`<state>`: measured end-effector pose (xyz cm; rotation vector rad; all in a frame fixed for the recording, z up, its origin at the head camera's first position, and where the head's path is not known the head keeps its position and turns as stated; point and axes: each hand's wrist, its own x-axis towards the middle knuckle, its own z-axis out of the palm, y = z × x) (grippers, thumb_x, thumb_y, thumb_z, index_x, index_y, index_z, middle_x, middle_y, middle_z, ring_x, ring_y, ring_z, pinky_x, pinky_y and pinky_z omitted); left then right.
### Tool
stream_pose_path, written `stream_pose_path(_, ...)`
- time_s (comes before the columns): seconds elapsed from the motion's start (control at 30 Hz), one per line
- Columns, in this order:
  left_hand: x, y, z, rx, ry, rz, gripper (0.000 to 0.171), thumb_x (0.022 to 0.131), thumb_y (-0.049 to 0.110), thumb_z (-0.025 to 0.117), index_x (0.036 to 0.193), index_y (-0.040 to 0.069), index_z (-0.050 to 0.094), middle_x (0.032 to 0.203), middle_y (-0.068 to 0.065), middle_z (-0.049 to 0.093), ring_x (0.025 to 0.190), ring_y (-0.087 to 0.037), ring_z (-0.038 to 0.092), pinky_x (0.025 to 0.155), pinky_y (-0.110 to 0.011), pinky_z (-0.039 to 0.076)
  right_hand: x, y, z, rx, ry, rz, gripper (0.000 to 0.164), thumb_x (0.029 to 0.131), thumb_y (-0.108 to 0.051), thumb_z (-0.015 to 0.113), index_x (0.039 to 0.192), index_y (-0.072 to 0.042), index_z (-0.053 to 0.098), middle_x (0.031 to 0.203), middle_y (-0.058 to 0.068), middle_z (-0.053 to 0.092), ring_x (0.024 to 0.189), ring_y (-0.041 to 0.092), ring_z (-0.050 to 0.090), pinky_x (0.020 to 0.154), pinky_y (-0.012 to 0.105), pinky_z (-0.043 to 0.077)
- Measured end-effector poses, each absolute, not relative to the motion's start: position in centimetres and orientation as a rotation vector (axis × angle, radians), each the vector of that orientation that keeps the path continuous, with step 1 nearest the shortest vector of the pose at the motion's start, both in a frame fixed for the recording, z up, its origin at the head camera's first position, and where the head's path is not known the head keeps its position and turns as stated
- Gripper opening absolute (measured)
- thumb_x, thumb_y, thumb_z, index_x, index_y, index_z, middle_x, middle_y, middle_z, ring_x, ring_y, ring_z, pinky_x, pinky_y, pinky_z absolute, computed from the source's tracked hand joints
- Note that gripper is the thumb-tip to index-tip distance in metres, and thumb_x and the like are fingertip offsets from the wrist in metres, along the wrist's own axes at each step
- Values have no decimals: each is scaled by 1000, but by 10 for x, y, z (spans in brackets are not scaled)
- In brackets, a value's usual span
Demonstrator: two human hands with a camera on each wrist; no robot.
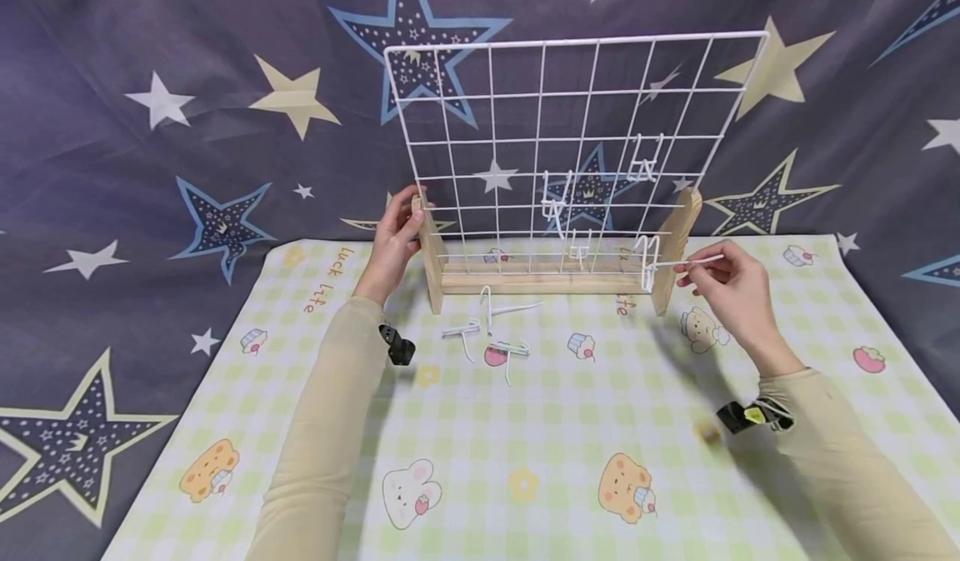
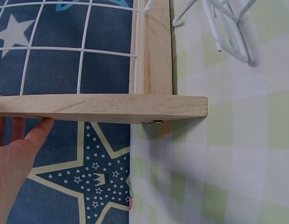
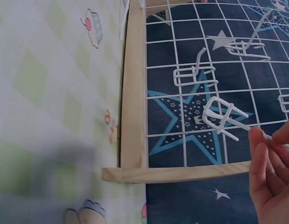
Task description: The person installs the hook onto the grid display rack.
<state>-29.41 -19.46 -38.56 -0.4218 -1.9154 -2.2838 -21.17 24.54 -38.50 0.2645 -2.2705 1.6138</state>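
One white hook (image 3: 237,123) I'm pinching by its stem, right fingers (image 3: 260,163) seemingly keeping its prongs free — my left fingers (image 2: 39,134) gripping the wooden upright (image 2: 111,106), probably steadying it.

Wire grid (image 1: 537,140) blocks rear; passage right of loose hooks (image 1: 510,348).

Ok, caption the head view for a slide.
Left hand on the wooden stand, right hand pinching a white hook near the wire grid; three hooks lie on the tablecloth.
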Motion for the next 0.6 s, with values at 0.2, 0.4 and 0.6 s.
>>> stream_pose_path(0.2,-294,-196,-386,-444,-1940,-2264,39,103,11,45,142,11,43,138,-28,40,118,-23,47,99,-64,32,-206,243,-367,257,-2309,1500,12,90,6,51,98,12,57,81,-13,70,63,2,65,55,14,48)
stream_pose_path(0.4,-294,-198,-387,-443,-1944,-2264,40,103,13,45,143,11,42,139,-30,38,120,-24,46,100,-64,31,-213,248,-362,271,-2233,1475,9,90,5,54,96,8,59,80,-16,69,63,4,65,55,14,48)
stream_pose_path(0.6,-294,-197,-387,-436,-1943,-2274,39,103,14,45,141,14,44,139,-28,39,119,-24,46,100,-64,32,-215,248,-348,309,-2159,1439,11,89,7,54,96,14,58,78,-15,68,63,2,64,55,13,47)
